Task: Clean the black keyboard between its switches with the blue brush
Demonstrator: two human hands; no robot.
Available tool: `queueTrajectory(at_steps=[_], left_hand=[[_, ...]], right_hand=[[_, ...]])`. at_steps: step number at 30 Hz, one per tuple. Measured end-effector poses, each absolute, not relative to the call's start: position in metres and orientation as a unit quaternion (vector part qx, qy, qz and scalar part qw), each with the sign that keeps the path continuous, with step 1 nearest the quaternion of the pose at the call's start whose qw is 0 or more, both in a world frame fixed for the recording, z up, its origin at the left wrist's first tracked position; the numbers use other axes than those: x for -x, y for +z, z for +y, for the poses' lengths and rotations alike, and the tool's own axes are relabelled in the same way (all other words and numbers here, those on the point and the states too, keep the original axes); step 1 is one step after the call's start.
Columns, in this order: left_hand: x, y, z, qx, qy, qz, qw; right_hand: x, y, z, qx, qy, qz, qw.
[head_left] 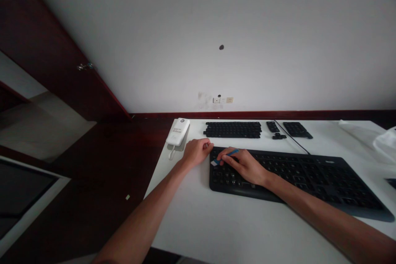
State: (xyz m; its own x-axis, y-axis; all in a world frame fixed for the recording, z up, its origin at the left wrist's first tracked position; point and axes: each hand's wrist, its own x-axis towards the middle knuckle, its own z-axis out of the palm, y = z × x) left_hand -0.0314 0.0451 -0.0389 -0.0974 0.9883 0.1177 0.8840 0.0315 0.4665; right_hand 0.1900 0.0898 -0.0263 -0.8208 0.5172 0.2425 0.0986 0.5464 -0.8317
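A black keyboard (297, 175) lies on the white table with its keycaps off, its sockets bare. My right hand (246, 165) is closed around a small blue brush (232, 152), whose pale bristles touch the keyboard's left end. At the upper left corner, my left hand (197, 151) is curled, with its fingertips against the keyboard's edge; its palm side is hidden. Behind the keyboard lie the removed keycaps (233, 129), set out in their layout, with the arrow keycaps (278, 136) and number-pad keycaps (297, 129) to the right.
A white handheld device (178, 132) with a strap sits at the back left of the white table (185, 218). White plastic sheeting (368, 136) lies at the right. A thin cable (292, 137) runs from the keyboard to the back edge. Beyond stands a wall with sockets (223, 100).
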Motion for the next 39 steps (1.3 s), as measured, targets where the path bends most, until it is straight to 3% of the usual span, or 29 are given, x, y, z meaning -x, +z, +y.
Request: queueTrajectory(at_steps=[39], left_hand=[[0.0308, -0.0386, 0.0448, -0.659, 0.217, 0.710, 0.125]], right_hand=[[-0.1897, -0.0264, 0.0898, 0.179, 0.437, -0.849, 0.237]])
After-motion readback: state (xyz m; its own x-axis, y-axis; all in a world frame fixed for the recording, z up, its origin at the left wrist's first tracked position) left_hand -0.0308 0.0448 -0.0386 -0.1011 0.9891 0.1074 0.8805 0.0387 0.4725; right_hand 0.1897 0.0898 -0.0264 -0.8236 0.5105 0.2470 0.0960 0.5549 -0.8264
